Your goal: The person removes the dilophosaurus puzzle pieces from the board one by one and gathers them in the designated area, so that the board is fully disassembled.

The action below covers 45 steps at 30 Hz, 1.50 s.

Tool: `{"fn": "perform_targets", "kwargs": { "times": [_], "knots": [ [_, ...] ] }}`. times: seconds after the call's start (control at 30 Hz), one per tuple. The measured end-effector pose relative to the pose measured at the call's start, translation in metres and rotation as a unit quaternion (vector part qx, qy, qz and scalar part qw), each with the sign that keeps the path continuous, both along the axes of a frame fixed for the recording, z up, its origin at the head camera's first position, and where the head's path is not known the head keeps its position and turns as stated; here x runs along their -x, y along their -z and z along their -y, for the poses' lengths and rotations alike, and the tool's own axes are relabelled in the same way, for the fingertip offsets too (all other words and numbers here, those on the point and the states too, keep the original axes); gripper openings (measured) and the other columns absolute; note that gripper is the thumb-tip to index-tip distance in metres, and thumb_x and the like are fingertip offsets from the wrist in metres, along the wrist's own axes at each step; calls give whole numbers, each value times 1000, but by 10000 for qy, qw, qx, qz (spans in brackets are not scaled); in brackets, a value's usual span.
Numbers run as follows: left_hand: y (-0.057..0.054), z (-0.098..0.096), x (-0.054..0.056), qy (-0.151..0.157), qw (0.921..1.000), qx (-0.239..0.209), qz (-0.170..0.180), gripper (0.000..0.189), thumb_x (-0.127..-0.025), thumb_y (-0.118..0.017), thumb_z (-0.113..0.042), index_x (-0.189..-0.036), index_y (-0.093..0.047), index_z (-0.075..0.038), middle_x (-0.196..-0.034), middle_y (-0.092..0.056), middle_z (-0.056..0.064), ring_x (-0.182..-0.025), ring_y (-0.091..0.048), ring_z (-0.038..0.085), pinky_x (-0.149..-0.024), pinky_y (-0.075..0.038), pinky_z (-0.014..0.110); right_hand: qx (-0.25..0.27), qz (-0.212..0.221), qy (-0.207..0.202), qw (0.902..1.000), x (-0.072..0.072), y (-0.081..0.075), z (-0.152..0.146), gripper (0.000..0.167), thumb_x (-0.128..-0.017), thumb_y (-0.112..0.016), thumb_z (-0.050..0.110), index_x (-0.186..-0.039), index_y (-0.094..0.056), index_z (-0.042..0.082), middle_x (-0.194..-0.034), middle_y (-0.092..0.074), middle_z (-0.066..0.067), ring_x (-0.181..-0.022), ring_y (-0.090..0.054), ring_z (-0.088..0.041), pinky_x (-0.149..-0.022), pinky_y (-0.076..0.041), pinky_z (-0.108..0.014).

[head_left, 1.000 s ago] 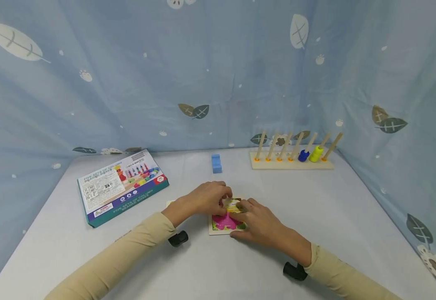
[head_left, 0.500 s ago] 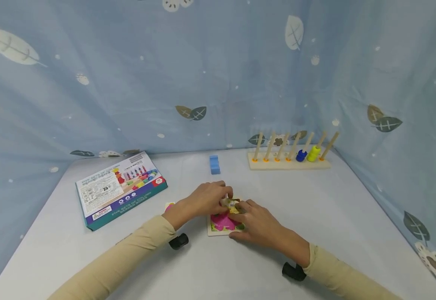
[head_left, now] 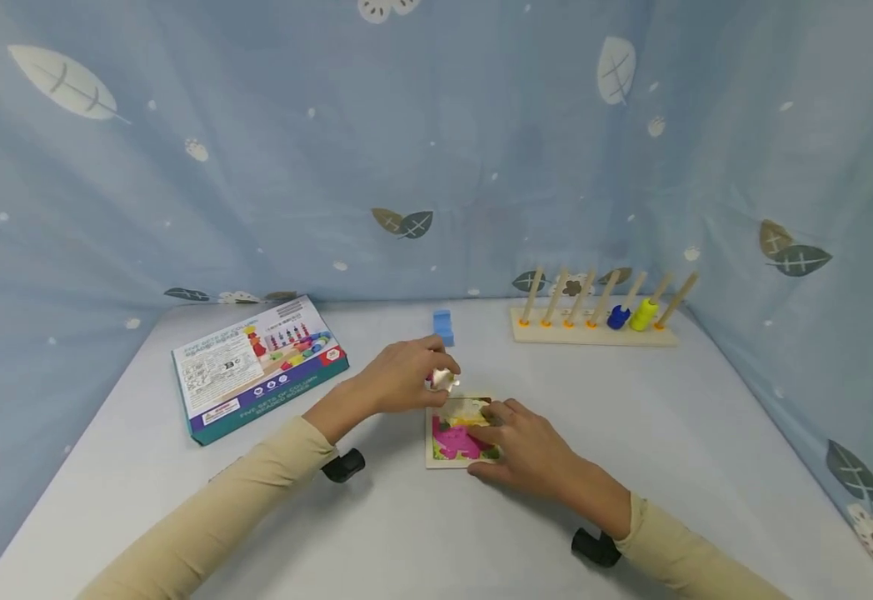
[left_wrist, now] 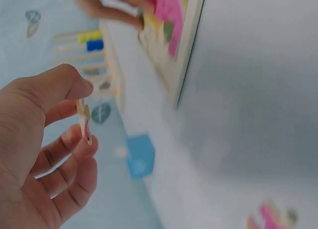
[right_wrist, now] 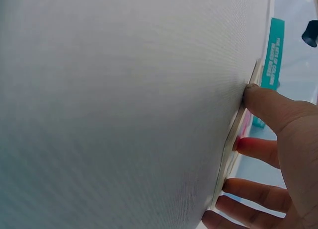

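Observation:
My left hand [head_left: 405,377] pinches a small puzzle piece [head_left: 442,380] between thumb and fingers, just beyond the board's top left corner. The left wrist view shows the piece [left_wrist: 85,122] edge-on, pale with a touch of pink. A square wooden puzzle board [head_left: 429,446] lies flat on the table, with a pink figure in its lower part and a pale, yellowish area above. My right hand [head_left: 530,454] rests on the board's right side with spread fingers, the thumb [right_wrist: 256,97] against its near edge. Its fingers cover part of the picture.
A loose pink puzzle piece [left_wrist: 271,216] lies on the table in the left wrist view. A blue block [head_left: 443,327] stands behind my left hand. Farther off are a flat toy box [head_left: 260,367] at left and a peg rack [head_left: 594,333] with blue and yellow beads at right.
My left hand has lifted away from the board, up and to the left, taking the puzzle piece with it. The right hand stays on the board. The head view has shifted slightly.

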<state>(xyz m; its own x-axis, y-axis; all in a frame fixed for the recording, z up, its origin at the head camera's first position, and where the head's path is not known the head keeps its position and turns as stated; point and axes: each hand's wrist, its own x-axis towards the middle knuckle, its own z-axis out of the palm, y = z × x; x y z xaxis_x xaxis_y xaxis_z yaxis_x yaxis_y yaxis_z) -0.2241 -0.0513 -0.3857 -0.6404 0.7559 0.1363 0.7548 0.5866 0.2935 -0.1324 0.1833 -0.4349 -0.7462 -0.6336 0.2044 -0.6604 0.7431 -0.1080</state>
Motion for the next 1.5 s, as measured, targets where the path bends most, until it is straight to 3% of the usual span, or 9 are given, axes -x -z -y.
{"fn": "perform_targets", "kwargs": {
  "times": [0.17, 0.33, 0.5, 0.8, 0.93, 1.17, 1.37, 1.5],
  "knots": [
    [-15, 24, 8, -362, 9993, -67, -79, 29, -86, -77, -26, -114, -75, -18, -100, -59, -3, -73, -53, 7, -62, -45, 27, 41, 87, 72, 9999, 1, -1, -1, 54, -79, -79, 55, -117, -76, 17, -118, -63, -9, -102, -57, -23, -78, -55, -38],
    [-17, 42, 4, -690, 9976, -24, 87, 32, -85, -78, -26, -115, -73, -17, -101, -60, -3, -77, -57, 9, -65, -48, 29, 46, 124, 66, 9999, 1, 0, -1, 55, -79, -79, 56, -118, -76, 18, -119, -63, -8, -103, -56, -22, -79, -55, -37],
    [-12, 54, -5, -839, 9962, 48, 209, 30, -84, -79, -24, -112, -72, -16, -99, -58, -4, -75, -55, 9, -63, -46, 28, 71, 55, 2, 10000, 1, 0, -1, 55, -79, -78, 56, -118, -76, 18, -118, -63, -8, -102, -57, -22, -77, -55, -37],
    [3, 61, -14, -777, 9967, 121, 182, 30, -82, -79, -24, -110, -73, -16, -95, -57, -4, -69, -49, 10, -58, -43, 27, -39, 105, 72, 9999, -2, 0, -8, 55, -79, -78, 57, -118, -76, 18, -119, -63, -8, -103, -58, -23, -77, -56, -37],
    [14, 63, -15, -780, 9965, 234, 195, 30, -81, -79, -24, -109, -74, -17, -93, -57, -5, -71, -49, 9, -58, -43, 26, -72, 113, 66, 9999, -3, 0, -13, 54, -80, -78, 56, -118, -76, 18, -119, -63, -9, -103, -58, -24, -77, -56, -39],
    [30, 63, -14, -880, 9940, 384, 532, 28, -82, -79, -28, -108, -76, -22, -92, -58, -6, -72, -49, 10, -60, -43, 27, 29, 134, 76, 9999, -6, 2, -18, 53, -81, -77, 55, -118, -76, 17, -120, -63, -9, -105, -58, -25, -79, -56, -40],
    [36, 69, -12, -962, 9919, 297, 773, 24, -83, -81, -29, -106, -78, -24, -89, -59, -9, -72, -52, 6, -63, -46, 25, 109, 157, 7, 9998, -6, 2, -17, 54, -82, -77, 54, -120, -75, 16, -123, -62, -9, -108, -57, -24, -82, -55, -39],
    [35, 67, -9, -757, 9934, 140, 851, 25, -84, -82, -28, -108, -79, -20, -90, -60, -7, -73, -53, 7, -65, -47, 26, 157, 170, 63, 9997, -8, 3, -21, 53, -82, -78, 50, -121, -74, 15, -126, -62, -10, -113, -57, -25, -84, -55, -40]
  ]
}}
